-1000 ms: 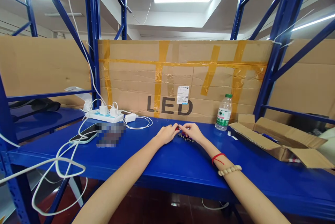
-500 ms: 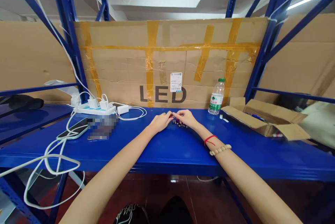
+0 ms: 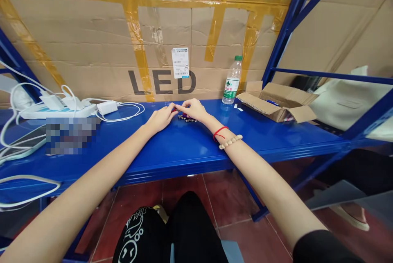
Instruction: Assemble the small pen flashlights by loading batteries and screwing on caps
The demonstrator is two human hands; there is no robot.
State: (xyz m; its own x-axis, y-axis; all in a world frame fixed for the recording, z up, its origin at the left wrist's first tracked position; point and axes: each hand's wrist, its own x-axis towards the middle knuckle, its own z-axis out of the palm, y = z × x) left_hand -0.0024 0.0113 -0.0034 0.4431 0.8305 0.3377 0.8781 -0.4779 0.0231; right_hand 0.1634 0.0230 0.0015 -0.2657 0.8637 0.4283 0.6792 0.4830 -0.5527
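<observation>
My left hand (image 3: 161,118) rests at the middle of the blue tabletop with its fingers closed together. Its fingertips meet those of my right hand (image 3: 195,109), which is pinched shut and wears a red string and a pale beaded bracelet at the wrist. A small bit of red shows at the left fingertips, too tiny to name. Beneath and beside the right fingers lies a little heap of small shiny metal and dark pieces (image 3: 187,119), with red and purple among them. The fingers partly hide this heap.
A water bottle (image 3: 231,80) stands behind my right hand, near an open cardboard box (image 3: 276,105). White paper scraps lie between. At left are a power strip (image 3: 61,111) with plugs, white cables and a phone (image 3: 24,144). A large cardboard panel (image 3: 101,50) backs the table.
My view has tilted down and turned to the right, so the scene sits higher and further left. Both hands stay together over the small pieces, with a touch of red now visible at the fingertips.
</observation>
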